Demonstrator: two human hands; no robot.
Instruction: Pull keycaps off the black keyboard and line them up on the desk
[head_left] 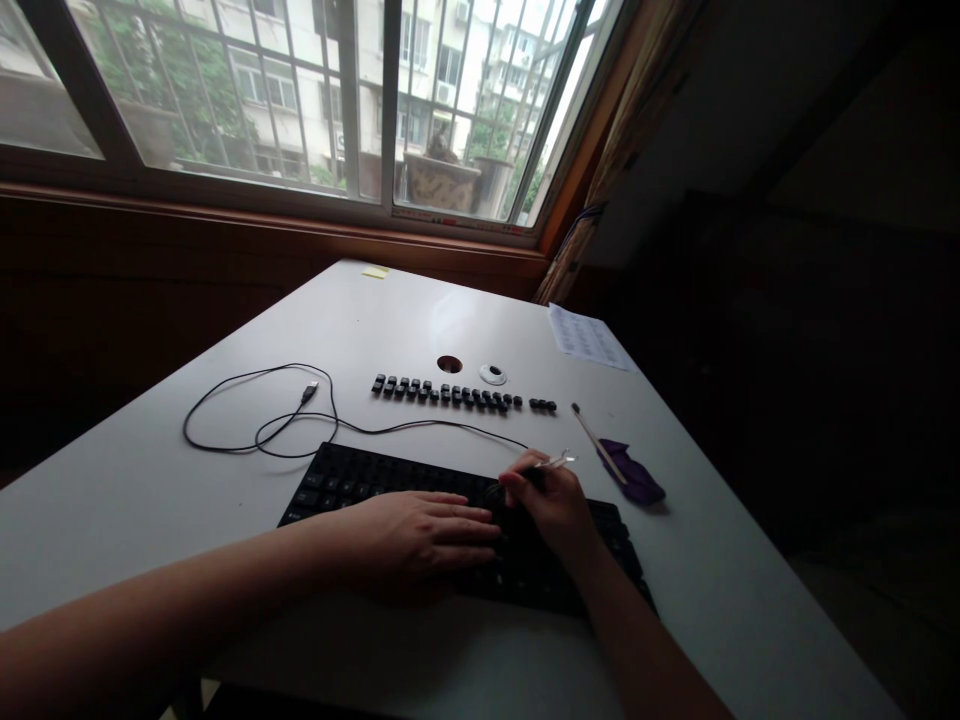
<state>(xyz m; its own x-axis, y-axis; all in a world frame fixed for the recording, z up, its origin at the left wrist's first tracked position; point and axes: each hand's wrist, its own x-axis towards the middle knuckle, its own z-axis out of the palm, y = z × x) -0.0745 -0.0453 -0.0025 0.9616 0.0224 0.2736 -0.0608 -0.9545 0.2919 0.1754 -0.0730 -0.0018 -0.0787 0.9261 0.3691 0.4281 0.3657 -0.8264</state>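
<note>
A black keyboard (352, 478) lies across the near part of the white table. My left hand (427, 530) rests flat on its middle, palm down, with the fingers stretched to the right over the keys. Just right of those fingertips, my right hand (551, 500) is closed around a keycap puller (556, 461). Its pale, wire-like end sticks out past the fingers, and the other end points down at the upper key rows. My hands hide much of the keyboard's middle. Loose black keycaps (442, 394) stand in rows behind the keyboard.
The keyboard's cable (292, 417) loops at the left, ending in a USB plug (309, 392). A thin brush (600, 445) lies partly on a purple cloth (637, 485). Farther back are a cable hole (449, 365), its round cover (493, 374), a printed sheet (590, 337) and yellow notes (375, 272).
</note>
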